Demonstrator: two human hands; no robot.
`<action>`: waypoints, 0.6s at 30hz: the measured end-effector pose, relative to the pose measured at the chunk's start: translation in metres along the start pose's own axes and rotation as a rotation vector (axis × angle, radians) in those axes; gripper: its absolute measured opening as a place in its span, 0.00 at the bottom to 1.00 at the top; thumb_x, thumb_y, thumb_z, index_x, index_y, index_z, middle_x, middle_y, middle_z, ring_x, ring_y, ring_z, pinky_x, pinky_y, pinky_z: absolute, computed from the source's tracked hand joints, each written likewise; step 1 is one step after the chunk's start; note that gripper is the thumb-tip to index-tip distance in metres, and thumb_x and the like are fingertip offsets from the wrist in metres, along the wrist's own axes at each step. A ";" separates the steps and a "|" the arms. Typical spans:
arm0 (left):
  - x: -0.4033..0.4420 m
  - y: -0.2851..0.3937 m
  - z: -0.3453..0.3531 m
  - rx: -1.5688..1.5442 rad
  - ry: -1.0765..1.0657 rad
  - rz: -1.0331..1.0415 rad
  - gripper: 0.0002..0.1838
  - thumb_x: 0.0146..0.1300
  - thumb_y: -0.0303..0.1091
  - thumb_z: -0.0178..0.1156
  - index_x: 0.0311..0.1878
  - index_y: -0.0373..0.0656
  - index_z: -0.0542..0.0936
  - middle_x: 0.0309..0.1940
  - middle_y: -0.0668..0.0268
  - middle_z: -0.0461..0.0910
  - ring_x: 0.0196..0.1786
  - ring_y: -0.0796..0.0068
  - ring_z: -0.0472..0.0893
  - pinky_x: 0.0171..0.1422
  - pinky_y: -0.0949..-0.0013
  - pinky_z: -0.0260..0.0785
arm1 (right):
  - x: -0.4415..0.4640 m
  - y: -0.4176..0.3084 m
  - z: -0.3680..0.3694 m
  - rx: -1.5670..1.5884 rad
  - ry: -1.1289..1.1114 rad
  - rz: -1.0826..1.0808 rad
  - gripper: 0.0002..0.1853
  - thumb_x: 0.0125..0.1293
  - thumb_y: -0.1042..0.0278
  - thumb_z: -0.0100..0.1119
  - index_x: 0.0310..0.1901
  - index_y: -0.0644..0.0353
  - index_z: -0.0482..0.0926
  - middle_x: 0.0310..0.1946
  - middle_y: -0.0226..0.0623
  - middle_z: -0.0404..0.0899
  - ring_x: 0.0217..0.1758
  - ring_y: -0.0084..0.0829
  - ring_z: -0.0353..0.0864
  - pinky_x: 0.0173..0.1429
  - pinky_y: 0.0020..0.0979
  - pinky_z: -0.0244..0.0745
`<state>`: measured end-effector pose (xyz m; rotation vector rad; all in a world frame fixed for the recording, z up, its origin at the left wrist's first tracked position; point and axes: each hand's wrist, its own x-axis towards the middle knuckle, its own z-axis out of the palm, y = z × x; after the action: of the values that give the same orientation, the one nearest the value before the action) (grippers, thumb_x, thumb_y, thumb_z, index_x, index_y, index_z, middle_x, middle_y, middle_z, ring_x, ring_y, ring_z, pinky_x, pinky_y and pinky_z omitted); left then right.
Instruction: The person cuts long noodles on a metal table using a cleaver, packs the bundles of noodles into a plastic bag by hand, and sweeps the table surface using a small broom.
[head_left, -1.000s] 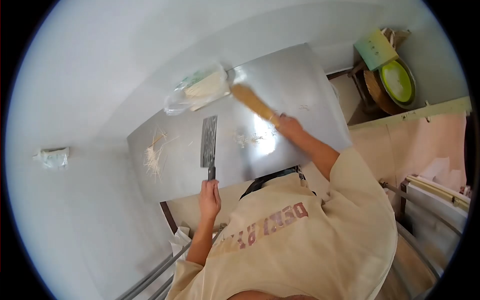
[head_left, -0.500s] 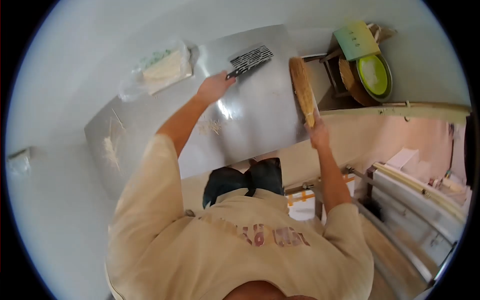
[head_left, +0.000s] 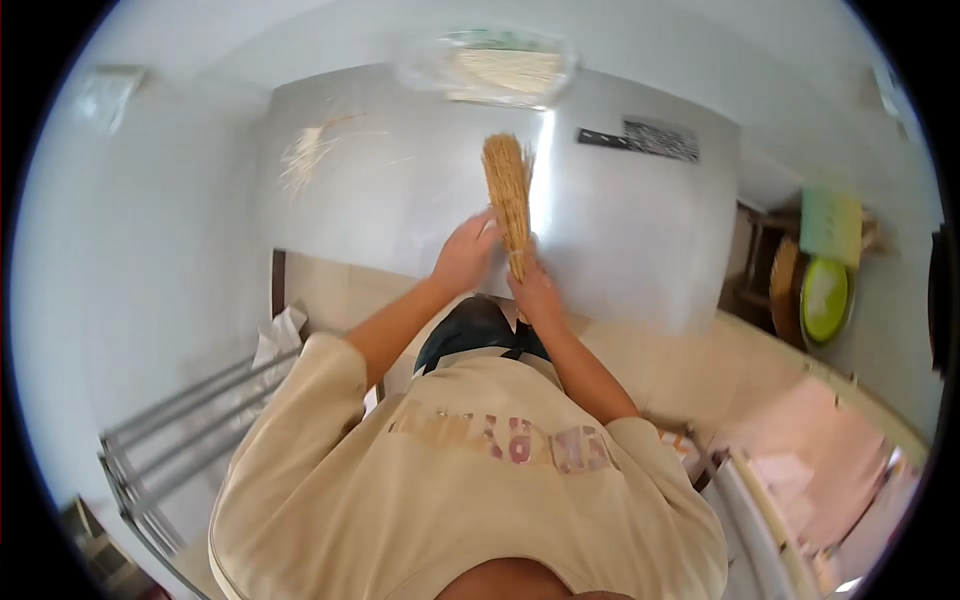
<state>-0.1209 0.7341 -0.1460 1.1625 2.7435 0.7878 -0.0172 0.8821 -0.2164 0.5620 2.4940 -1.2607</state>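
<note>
A straw hand brush (head_left: 508,190) points away from me over the shiny metal table (head_left: 610,230), its bristles toward the middle. My right hand (head_left: 538,292) is closed round its narrow bound end. Close to the brush's left side is my left hand (head_left: 466,256), fingers apart and close to the straw; whether they touch it is unclear. Further right lies a broad-bladed knife (head_left: 660,139) with a black handle and a black-and-white patterned blade. Thin pale scraps (head_left: 308,152) lie toward the table's left end.
A clear plastic bag (head_left: 510,68) of pale strands sits at the table's far edge. To the right are a green basin (head_left: 826,300) and a green-yellow box (head_left: 832,226). A metal rack (head_left: 200,410) stands at lower left.
My left hand has let go of the knife, which now lies on the table. Both hands and the brush have come together near the table's front edge. My view has turned.
</note>
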 end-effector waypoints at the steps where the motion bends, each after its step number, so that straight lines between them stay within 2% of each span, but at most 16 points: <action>1: -0.048 -0.008 -0.015 0.037 -0.010 -0.117 0.23 0.55 0.19 0.58 0.57 0.43 0.76 0.67 0.52 0.72 0.68 0.47 0.73 0.69 0.51 0.70 | 0.013 -0.022 0.006 0.014 -0.101 0.011 0.45 0.68 0.54 0.61 0.81 0.48 0.48 0.57 0.62 0.78 0.52 0.61 0.83 0.55 0.53 0.79; 2: -0.098 -0.013 -0.030 0.064 -0.024 -0.235 0.24 0.56 0.19 0.57 0.57 0.43 0.76 0.67 0.52 0.72 0.67 0.47 0.74 0.69 0.51 0.70 | 0.030 -0.020 0.031 0.036 -0.020 -0.159 0.45 0.68 0.54 0.61 0.81 0.47 0.48 0.53 0.61 0.81 0.51 0.60 0.83 0.55 0.54 0.78; 4: -0.195 -0.030 -0.051 0.133 -0.084 -0.566 0.24 0.55 0.17 0.54 0.58 0.42 0.76 0.66 0.50 0.72 0.66 0.44 0.74 0.69 0.50 0.70 | 0.037 -0.050 0.028 -0.030 0.021 -0.204 0.43 0.68 0.55 0.62 0.80 0.47 0.52 0.52 0.59 0.81 0.52 0.60 0.82 0.57 0.52 0.77; 5: -0.236 -0.029 -0.064 0.130 -0.044 -0.702 0.25 0.56 0.16 0.52 0.58 0.42 0.75 0.66 0.49 0.72 0.65 0.42 0.74 0.67 0.49 0.70 | 0.038 -0.056 0.015 -0.047 0.023 -0.218 0.42 0.68 0.55 0.63 0.79 0.47 0.54 0.52 0.58 0.81 0.53 0.59 0.82 0.57 0.52 0.77; 6: -0.273 -0.028 -0.073 0.120 -0.005 -0.831 0.25 0.57 0.16 0.50 0.59 0.43 0.74 0.66 0.49 0.71 0.64 0.40 0.74 0.65 0.47 0.70 | 0.028 -0.060 -0.006 0.007 0.027 -0.282 0.40 0.68 0.55 0.63 0.78 0.48 0.58 0.55 0.55 0.80 0.55 0.57 0.81 0.59 0.50 0.77; 8: -0.354 -0.039 -0.068 0.189 0.149 -0.898 0.24 0.58 0.16 0.49 0.58 0.42 0.74 0.65 0.48 0.71 0.63 0.39 0.74 0.65 0.48 0.70 | 0.009 -0.035 -0.028 0.068 0.043 -0.300 0.40 0.68 0.55 0.64 0.79 0.47 0.58 0.64 0.53 0.76 0.64 0.55 0.77 0.67 0.46 0.73; 10: -0.393 -0.025 -0.071 0.143 0.204 -1.089 0.25 0.55 0.16 0.52 0.59 0.38 0.74 0.60 0.44 0.73 0.63 0.38 0.73 0.67 0.50 0.69 | -0.025 -0.006 -0.045 -0.065 0.061 -0.171 0.40 0.69 0.56 0.63 0.79 0.49 0.57 0.68 0.53 0.73 0.67 0.54 0.75 0.68 0.46 0.72; 12: -0.444 -0.030 -0.048 0.120 0.207 -1.162 0.25 0.55 0.16 0.52 0.58 0.38 0.74 0.57 0.44 0.74 0.60 0.37 0.74 0.64 0.49 0.70 | -0.057 0.059 -0.035 -0.112 0.169 -0.224 0.40 0.70 0.54 0.61 0.79 0.50 0.56 0.69 0.55 0.72 0.67 0.56 0.75 0.67 0.47 0.72; 13: -0.454 -0.031 -0.043 0.109 0.218 -1.166 0.25 0.55 0.16 0.52 0.58 0.38 0.74 0.57 0.44 0.74 0.60 0.37 0.74 0.64 0.49 0.70 | -0.079 0.070 -0.027 -0.157 0.133 -0.122 0.42 0.71 0.53 0.60 0.80 0.53 0.52 0.68 0.57 0.72 0.65 0.58 0.76 0.66 0.48 0.73; 14: -0.460 -0.032 -0.036 0.043 0.194 -1.197 0.25 0.55 0.17 0.53 0.59 0.38 0.74 0.56 0.44 0.73 0.59 0.38 0.74 0.63 0.48 0.70 | -0.091 0.070 -0.018 -0.202 0.100 -0.019 0.44 0.71 0.51 0.59 0.81 0.56 0.49 0.67 0.60 0.73 0.63 0.60 0.77 0.65 0.49 0.73; 15: -0.464 -0.041 -0.033 -0.024 0.170 -1.222 0.25 0.55 0.17 0.53 0.59 0.38 0.73 0.54 0.45 0.73 0.57 0.38 0.74 0.62 0.48 0.70 | -0.094 0.057 -0.004 -0.215 0.107 -0.026 0.44 0.71 0.51 0.59 0.81 0.56 0.49 0.67 0.60 0.73 0.63 0.60 0.77 0.65 0.49 0.73; 17: -0.476 -0.077 -0.024 -0.059 0.184 -1.205 0.25 0.56 0.17 0.53 0.60 0.38 0.72 0.55 0.45 0.73 0.57 0.38 0.75 0.61 0.48 0.71 | -0.101 0.025 0.034 -0.189 0.018 0.221 0.46 0.72 0.51 0.57 0.82 0.55 0.41 0.64 0.63 0.75 0.59 0.64 0.79 0.62 0.52 0.74; 18: -0.483 -0.093 -0.025 -0.083 0.187 -1.194 0.26 0.56 0.17 0.53 0.61 0.38 0.72 0.55 0.45 0.73 0.56 0.39 0.75 0.60 0.48 0.71 | -0.093 0.018 0.061 -0.244 0.056 0.178 0.47 0.73 0.50 0.55 0.82 0.55 0.38 0.60 0.65 0.77 0.56 0.66 0.80 0.60 0.53 0.74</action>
<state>0.1566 0.3379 -0.2363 -0.6272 2.7589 0.7702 0.0784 0.8226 -0.2253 0.7455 2.5274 -0.8723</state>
